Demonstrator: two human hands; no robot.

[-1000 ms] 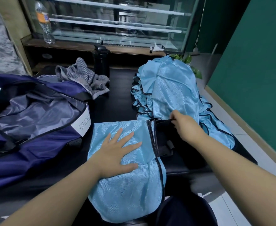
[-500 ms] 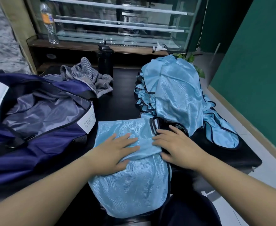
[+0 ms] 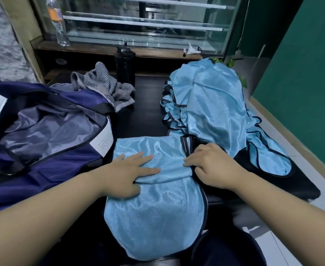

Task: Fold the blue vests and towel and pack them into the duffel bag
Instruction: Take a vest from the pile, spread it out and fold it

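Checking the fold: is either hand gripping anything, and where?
Neither grips: left hand presses flat on the folded vest; right hand rests at its black-trimmed right edge.

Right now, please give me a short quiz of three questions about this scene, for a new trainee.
1. True or false: the duffel bag is zipped closed.
2. Where does the grey striped towel lie?
A. inside the bag
B. on the table behind the bag
C. under the left hand
3. Fill in: the left hand presses flat on the blue ____, which hangs over the near table edge.

Key:
1. False; it stands open and its grey lining shows.
2. B; it is crumpled beside the black bottle.
3. Vest; the right hand rests at its black-trimmed edge.
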